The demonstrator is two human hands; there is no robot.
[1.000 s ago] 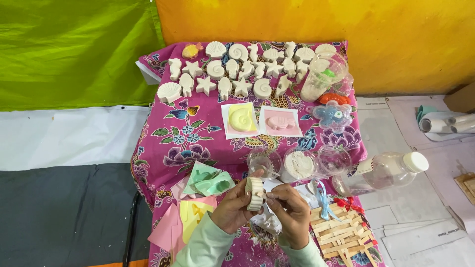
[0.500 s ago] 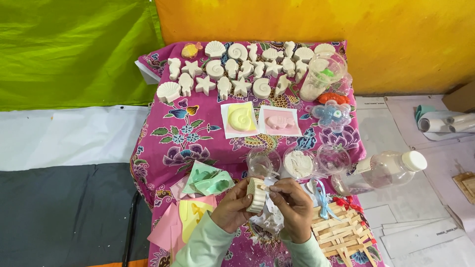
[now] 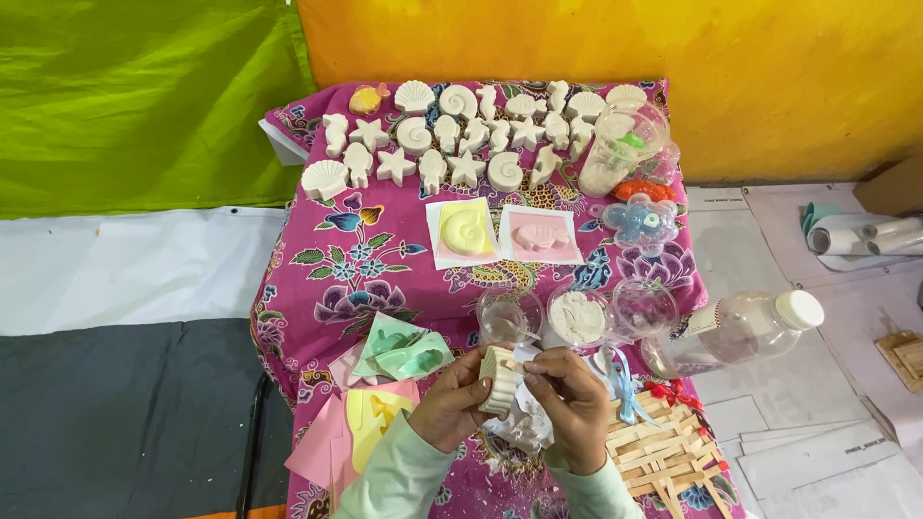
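Plaster, by the look of it: the small ribbed, shell-shaped cast (image 3: 501, 379) looks pale, stiff and probably brittle, light enough for fingertips yet likely to chip at its thin ridges. It sits low over the near edge of the table (image 3: 317, 259), held just above a crumpled white wrapping (image 3: 527, 423). The left hand (image 3: 450, 404) is clamped round its back and side, fingers curled shut on it. The right hand (image 3: 569, 404) pinches together against its front edge, thumb and forefinger closed on the cast's rim. A sound hold seems to be by the thick body, not the scalloped edge. Just beyond stand three clear cups, the middle cup (image 3: 579, 316) holding white powder, and a plastic bottle (image 3: 735, 330) lies on its side to the right. Green moulds (image 3: 404, 348) lie to the left, a stick-built raft (image 3: 663, 450) to the right, and rows of white sea-shape casts (image 3: 452, 130) fill the far end.
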